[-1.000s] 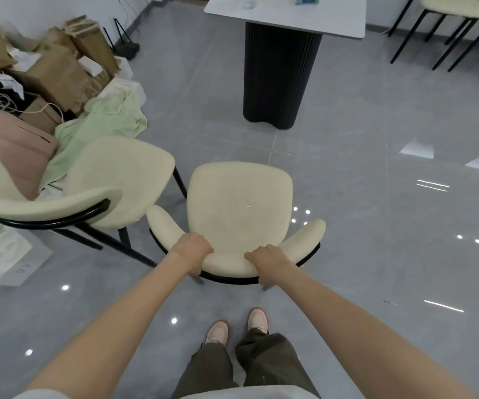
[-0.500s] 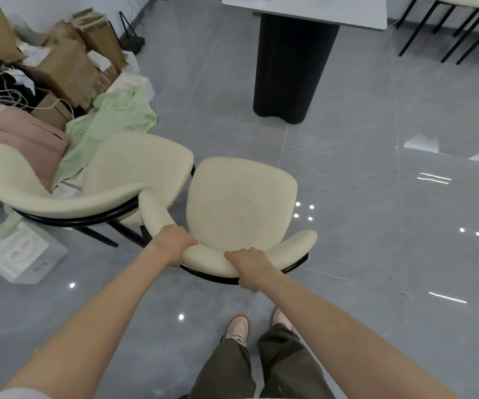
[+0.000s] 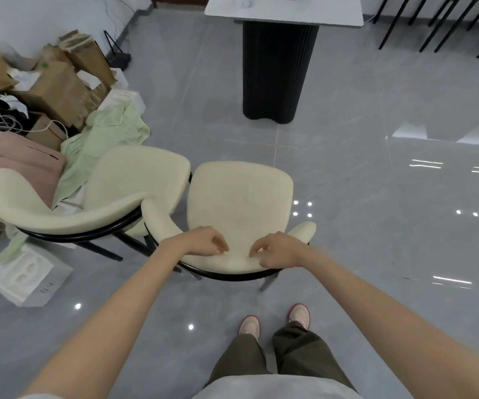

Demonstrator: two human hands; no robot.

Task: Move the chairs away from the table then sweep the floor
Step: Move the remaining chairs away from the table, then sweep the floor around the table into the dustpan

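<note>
Grey glossy floor (image 3: pixel 376 254) fills most of the view, with small ceiling lights mirrored in it. At the top stands a table (image 3: pixel 284 10) with a pale top on a black ribbed pedestal, well apart from the two cream chairs lower down. The nearer chair (image 3: pixel 239 203) stands right in front of the person, its seat facing the table and its curved back towards the person. The second chair (image 3: pixel 134 174) stands just to its left, so close that the nearer chair's left arm tip overlaps the other's black back rail; whether they touch cannot be told. Thin black legs of more chairs (image 3: pixel 434 24) show at the top right. Along the left wall lies a heap of cardboard boxes (image 3: pixel 57 90), a pink bag (image 3: pixel 19 159) and a crumpled green cloth (image 3: pixel 108 133). A white box (image 3: pixel 28 277) at lower left bears small dark marks on its side, too blurred to read. Both bare forearms reach forward over the nearer chair's back. The left hand (image 3: pixel 203 243) and right hand (image 3: pixel 275 250) hover close together with palms down and fingers loosely curled inward, holding nothing. Pink shoes (image 3: pixel 298 312) stand below.
</note>
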